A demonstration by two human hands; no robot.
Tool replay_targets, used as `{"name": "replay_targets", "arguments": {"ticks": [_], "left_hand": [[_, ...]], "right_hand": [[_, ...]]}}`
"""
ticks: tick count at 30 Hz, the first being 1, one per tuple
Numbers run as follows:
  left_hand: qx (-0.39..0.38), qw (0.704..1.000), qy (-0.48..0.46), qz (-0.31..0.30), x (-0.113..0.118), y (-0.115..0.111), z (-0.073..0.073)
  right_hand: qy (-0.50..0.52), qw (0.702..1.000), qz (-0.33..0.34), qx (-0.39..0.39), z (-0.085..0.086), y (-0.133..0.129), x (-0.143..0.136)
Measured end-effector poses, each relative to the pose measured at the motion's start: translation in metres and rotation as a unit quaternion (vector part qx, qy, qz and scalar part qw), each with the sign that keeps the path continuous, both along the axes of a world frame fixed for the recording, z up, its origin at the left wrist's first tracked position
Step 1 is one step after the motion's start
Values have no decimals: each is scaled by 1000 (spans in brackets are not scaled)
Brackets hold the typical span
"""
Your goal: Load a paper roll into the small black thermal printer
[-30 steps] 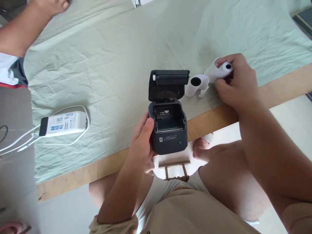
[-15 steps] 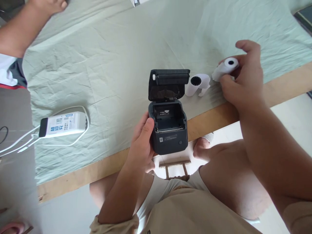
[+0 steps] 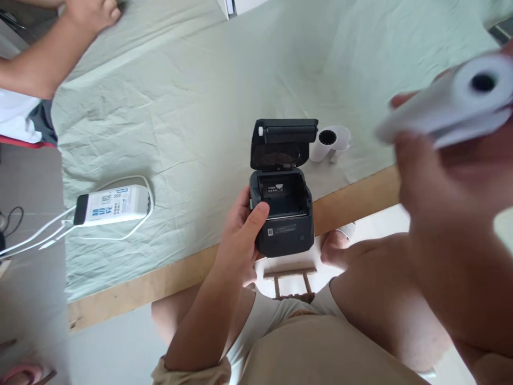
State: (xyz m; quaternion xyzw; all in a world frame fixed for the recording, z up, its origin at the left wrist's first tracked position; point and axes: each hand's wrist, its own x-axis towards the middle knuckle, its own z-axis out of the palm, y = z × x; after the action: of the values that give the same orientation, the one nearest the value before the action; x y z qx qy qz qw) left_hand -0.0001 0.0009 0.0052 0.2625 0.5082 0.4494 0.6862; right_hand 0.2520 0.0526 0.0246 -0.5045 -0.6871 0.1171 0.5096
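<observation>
My left hand [image 3: 244, 230] grips the left side of a dark grey printer [image 3: 285, 235] at the table's front edge. The printer's lid [image 3: 282, 144] is raised, and its paper compartment [image 3: 282, 195] holds no roll. On the right, close to the camera, my right hand [image 3: 452, 171] is wrapped round a white paper roll [image 3: 444, 101] with a dark core hole; both are blurred. Just behind the printer, a second white roll [image 3: 320, 147] with a black core stands on the cloth, its loose end curling to the right.
A white power bank [image 3: 112, 206] with cables lies at the left on the green cloth [image 3: 180, 107]. Another person's arm [image 3: 52, 59] reaches in at the upper left. A white object [image 3: 244, 4] is at the top edge. The wooden table edge [image 3: 148, 286] runs along the front.
My right hand has lifted the paper roll off the cloth, bringing it up and right, nearer the camera. My left hand still holds the open printer. The view has shifted slightly.
</observation>
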Motion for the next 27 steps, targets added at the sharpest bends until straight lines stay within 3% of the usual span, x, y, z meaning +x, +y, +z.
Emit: {"name": "replay_targets", "arguments": {"ticks": [3,6,10,16,22,24,27], "left_hand": [[-4,1000,0,3,1,-1,1],[-1,1000,9,13,2,-1,2],[8,1000,8,16,0,-1,1],[12,1000,7,16,-1,0,-3],[15,999,16,-31,-3,1,-2],[7,999,30,-33,-3,0,0],[4,999,48,-15,1,-2,5]], "right_hand": [[-108,987,118,15,6,-23,-43],[-153,981,118,32,-6,-24,-64],[-157,975,157,28,-20,-12,-58],[-114,970,206,61,-19,-17,-57],[-95,951,288,53,-22,-23,-58],[-58,966,244,63,-21,-22,-56],[-11,993,112,42,-18,-20,-53]]}}
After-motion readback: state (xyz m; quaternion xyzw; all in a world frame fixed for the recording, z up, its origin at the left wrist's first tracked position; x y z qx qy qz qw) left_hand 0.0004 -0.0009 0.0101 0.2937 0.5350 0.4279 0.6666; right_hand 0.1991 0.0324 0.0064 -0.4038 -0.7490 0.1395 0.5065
